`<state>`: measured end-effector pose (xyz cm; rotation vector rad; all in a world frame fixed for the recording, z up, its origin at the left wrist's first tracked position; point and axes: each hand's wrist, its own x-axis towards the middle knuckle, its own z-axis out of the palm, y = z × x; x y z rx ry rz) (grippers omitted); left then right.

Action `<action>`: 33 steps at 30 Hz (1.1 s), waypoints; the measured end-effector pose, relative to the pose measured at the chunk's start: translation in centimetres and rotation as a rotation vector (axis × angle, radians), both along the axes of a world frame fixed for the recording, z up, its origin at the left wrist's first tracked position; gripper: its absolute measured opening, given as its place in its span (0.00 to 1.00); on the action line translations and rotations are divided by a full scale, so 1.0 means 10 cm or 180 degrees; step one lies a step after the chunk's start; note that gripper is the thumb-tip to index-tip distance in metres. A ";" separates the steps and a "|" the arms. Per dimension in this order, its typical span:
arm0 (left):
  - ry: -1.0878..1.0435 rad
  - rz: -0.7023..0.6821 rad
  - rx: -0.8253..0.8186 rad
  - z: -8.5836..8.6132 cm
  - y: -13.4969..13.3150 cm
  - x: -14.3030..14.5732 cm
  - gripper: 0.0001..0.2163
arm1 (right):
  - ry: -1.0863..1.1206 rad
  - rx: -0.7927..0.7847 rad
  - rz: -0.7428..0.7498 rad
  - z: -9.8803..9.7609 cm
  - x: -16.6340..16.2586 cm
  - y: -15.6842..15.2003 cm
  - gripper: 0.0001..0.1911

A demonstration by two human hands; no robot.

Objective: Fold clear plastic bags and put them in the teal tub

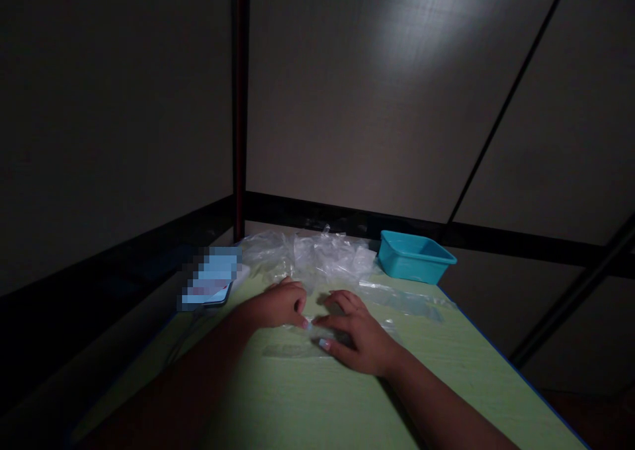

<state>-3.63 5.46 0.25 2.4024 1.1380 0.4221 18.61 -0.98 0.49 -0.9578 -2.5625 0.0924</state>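
Note:
A clear plastic bag (292, 351) lies flat on the green tabletop, beneath and between my hands. My left hand (285, 304) is at its far left side, fingers bent and the thumb stretched apart from them, its tip at the plastic. Over the bag's right part is my right hand (360, 337), fingers spread and slightly bent, with the thumb low near the plastic. I see nothing gripped in either hand. Part of the bag is hidden under my right hand.
Crumpled clear plastic bags (332, 258) are heaped at the back of the table (317, 404). A turquoise basket (411, 265) stands at the back right. Another flat plastic bag (407, 299) lies before it. A phone (211, 281) with a lit screen leans at the left.

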 end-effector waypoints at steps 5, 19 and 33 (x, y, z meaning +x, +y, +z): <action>-0.0170 0.0002 -0.0442 -0.05 0.05 0.00 0.13 | 0.0008 0.0147 0.0017 -0.02 -0.02 0.00 0.19; -0.0190 0.0062 -0.0647 -0.06 0.06 -0.03 0.10 | -0.0097 0.0127 0.0018 -0.03 -0.02 0.01 0.20; -0.0184 -0.0151 -0.0710 -0.03 0.11 -0.11 0.06 | -0.0035 0.0186 0.0050 -0.06 0.00 0.01 0.21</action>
